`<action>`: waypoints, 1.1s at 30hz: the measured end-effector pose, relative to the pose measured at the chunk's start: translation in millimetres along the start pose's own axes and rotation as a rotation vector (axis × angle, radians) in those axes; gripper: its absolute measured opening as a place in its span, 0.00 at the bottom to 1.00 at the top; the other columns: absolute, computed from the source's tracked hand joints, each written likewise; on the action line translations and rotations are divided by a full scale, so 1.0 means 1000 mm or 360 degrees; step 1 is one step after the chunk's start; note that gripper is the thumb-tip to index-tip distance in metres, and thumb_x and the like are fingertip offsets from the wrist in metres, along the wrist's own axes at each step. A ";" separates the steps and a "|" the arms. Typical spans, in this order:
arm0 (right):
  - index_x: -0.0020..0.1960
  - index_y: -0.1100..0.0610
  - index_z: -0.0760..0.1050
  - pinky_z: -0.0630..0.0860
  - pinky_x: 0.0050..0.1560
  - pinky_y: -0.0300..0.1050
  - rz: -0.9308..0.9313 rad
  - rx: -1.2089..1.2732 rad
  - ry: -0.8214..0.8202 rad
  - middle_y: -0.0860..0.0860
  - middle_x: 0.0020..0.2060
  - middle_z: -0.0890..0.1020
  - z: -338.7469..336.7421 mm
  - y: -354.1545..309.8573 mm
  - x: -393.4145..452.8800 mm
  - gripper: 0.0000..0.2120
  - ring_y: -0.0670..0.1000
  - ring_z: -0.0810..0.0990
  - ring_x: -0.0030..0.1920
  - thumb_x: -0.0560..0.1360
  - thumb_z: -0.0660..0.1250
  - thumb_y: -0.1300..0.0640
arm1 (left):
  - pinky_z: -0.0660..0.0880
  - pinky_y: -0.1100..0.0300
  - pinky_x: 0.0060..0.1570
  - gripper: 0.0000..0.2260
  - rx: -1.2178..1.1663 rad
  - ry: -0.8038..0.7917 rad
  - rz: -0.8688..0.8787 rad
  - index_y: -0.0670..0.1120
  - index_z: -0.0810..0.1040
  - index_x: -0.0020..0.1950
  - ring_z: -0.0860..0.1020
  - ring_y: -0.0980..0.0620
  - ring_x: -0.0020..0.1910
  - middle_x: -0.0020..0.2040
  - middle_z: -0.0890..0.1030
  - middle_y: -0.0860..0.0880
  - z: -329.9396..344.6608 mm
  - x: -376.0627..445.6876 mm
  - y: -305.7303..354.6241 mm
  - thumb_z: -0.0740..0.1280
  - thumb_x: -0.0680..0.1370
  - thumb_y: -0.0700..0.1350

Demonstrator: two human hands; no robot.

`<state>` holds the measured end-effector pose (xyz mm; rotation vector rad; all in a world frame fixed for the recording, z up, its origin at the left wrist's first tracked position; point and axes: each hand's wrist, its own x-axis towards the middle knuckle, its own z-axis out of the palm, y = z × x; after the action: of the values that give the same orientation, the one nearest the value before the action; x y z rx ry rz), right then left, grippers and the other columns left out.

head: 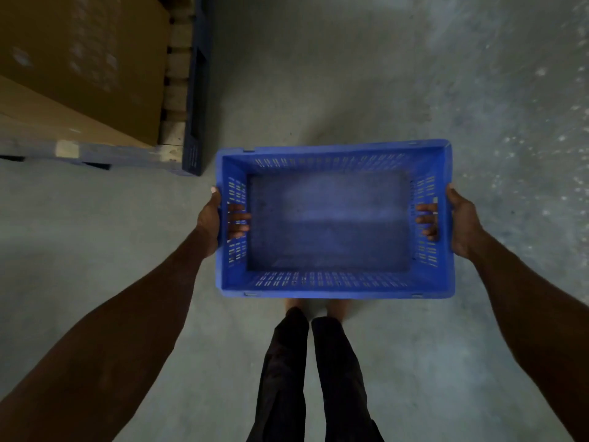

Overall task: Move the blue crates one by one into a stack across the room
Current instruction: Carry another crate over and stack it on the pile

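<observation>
Mostly we see grey concrete floor (350,74) filling the head view, speckled lighter toward the right side. Next biggest, upper left: a large brown cardboard box (79,68) sitting on a pallet (191,90) with pale wooden blocks and a dark blue edge; the pallet corner lies just beside the crate's far left corner in the picture. We hold one blue crate (331,282) out in front of us, level, open side up, above the floor, and we see nothing in it but its dusty bottom. Its walls are slotted with rows of small vents. Below the crate's near rim we see our legs in dark trousers (306,378), with bare feet poking out just under the rim, blurred. Both forearms reach in from the lower corners. Our left hand (212,223) grips the left short wall: thumb up along the outer rim, fingers (238,216) curled through the handle slot and showing inside the crate. Our right hand (462,224) grips the right short wall the same way, fingers poking through the handle opening, thumb on the outside rim. No other crates or stack in view.
</observation>
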<state>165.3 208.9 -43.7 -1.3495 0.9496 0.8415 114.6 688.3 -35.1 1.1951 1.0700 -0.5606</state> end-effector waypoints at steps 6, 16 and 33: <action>0.35 0.55 0.69 0.56 0.21 0.35 -0.0054 0.0080 0.0142 0.49 0.22 0.64 -0.008 -0.004 -0.049 0.31 0.49 0.59 0.18 0.74 0.55 0.27 | 0.64 0.65 0.19 0.30 0.0073 0.0103 0.0021 0.46 0.74 0.38 0.69 0.52 0.20 0.29 0.75 0.48 -0.001 -0.045 0.016 0.52 0.80 0.70; 0.34 0.52 0.63 0.53 0.21 0.33 -0.0136 0.0228 0.0225 0.47 0.21 0.60 -0.034 -0.010 -0.224 0.28 0.46 0.55 0.18 0.74 0.55 0.27 | 0.57 0.67 0.19 0.28 0.0303 0.0073 0.0197 0.50 0.68 0.36 0.58 0.55 0.19 0.25 0.63 0.52 0.013 -0.201 0.077 0.54 0.78 0.73; 0.35 0.52 0.64 0.53 0.20 0.35 -0.0327 0.0876 0.0662 0.47 0.22 0.60 -0.083 0.128 -0.461 0.27 0.46 0.55 0.19 0.74 0.57 0.28 | 0.54 0.68 0.19 0.28 0.0999 -0.0469 0.0529 0.51 0.66 0.35 0.56 0.56 0.20 0.25 0.61 0.53 0.116 -0.347 0.131 0.54 0.77 0.74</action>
<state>-142.1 152.1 328.0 -1.1222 1.2270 0.1142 115.4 562.3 332.8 1.7286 0.4293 -0.8093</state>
